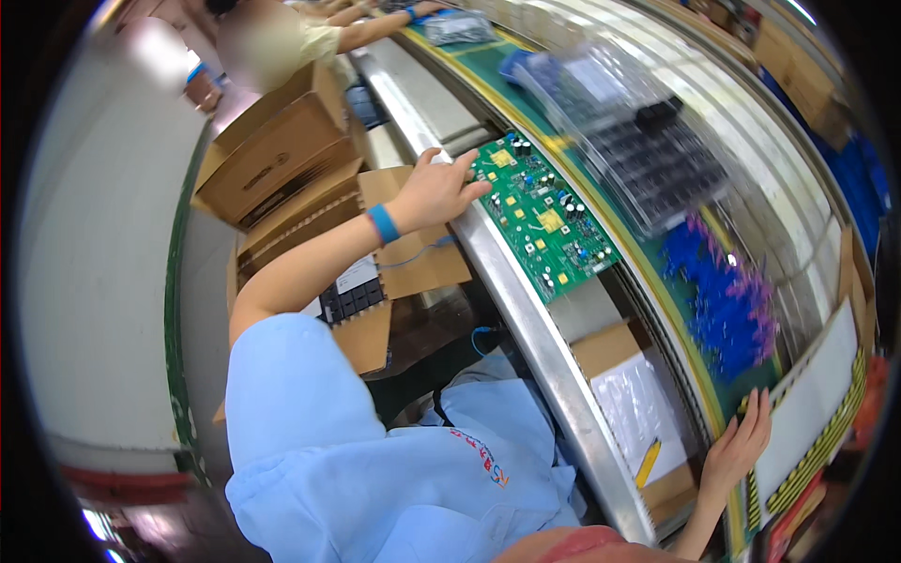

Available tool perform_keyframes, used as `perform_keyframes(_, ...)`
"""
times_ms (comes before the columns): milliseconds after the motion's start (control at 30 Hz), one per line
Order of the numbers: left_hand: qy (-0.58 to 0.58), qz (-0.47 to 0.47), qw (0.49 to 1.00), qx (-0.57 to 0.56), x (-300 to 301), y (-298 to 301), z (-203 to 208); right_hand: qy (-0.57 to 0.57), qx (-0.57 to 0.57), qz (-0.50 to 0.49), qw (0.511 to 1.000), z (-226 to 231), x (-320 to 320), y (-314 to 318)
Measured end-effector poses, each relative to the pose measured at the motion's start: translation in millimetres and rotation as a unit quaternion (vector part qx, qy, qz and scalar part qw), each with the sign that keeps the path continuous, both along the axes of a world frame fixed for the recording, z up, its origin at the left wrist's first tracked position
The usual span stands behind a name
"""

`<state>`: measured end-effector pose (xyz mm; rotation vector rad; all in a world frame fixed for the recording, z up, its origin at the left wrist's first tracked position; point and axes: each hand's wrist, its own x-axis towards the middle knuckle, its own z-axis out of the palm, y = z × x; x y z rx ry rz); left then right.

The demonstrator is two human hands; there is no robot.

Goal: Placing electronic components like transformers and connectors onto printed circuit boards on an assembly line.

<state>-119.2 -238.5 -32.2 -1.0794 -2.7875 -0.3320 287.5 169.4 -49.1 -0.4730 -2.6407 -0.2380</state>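
Observation:
A green circuit board (540, 220) with many small parts lies across the rails of the line in front of me. My left hand (434, 194), a blue band on its wrist, is at the board's far left corner with its fingers apart. Whether its fingertips touch the board I cannot tell. Far off to the right, my right hand (740, 450) has its fingers stretched out along the line's edge. It lies beside a white panel (815, 403) bordered in yellow-and-black striped tape, and seems to hold nothing.
Beyond the board are a clear plastic tray (648, 159) of dark parts and a pile of blue and purple parts (718, 305). An open cardboard box (282, 150) stands at left. Below the rail, a carton holds a bagged white sheet (638, 408). Another person's arm (375, 30) reaches over the line.

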Motion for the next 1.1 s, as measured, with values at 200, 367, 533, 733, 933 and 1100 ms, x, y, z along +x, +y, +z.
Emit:
perform_keyframes(200, -0.059, -0.106, 0.993, -0.015, 85, 10, 20, 0.031, 0.001, 0.028, 0.999, 9, -18, -5)
perform_keyframes(367, -0.117, -0.229, 0.966, -0.016, 122, 38, 24, 0.042, -0.006, 0.022, 0.999, 26, -18, -14)
perform_keyframes(533, -0.149, -0.314, 0.937, -0.025, 152, 59, 23, 0.039, -0.007, 0.05, 0.998, 38, -49, -23)
perform_keyframes(733, -0.172, -0.457, 0.871, 0.055, 170, 82, 13, 0.053, -0.046, 0.161, 0.985, 66, -137, -29)
perform_keyframes(933, -0.137, -0.474, 0.865, 0.089, 157, 84, 22, 0.064, -0.092, 0.218, 0.969, 75, -285, -34)
perform_keyframes(1100, -0.139, -0.396, 0.898, 0.133, 106, 91, 43, 0.041, -0.076, 0.175, 0.981, 70, -399, -43)
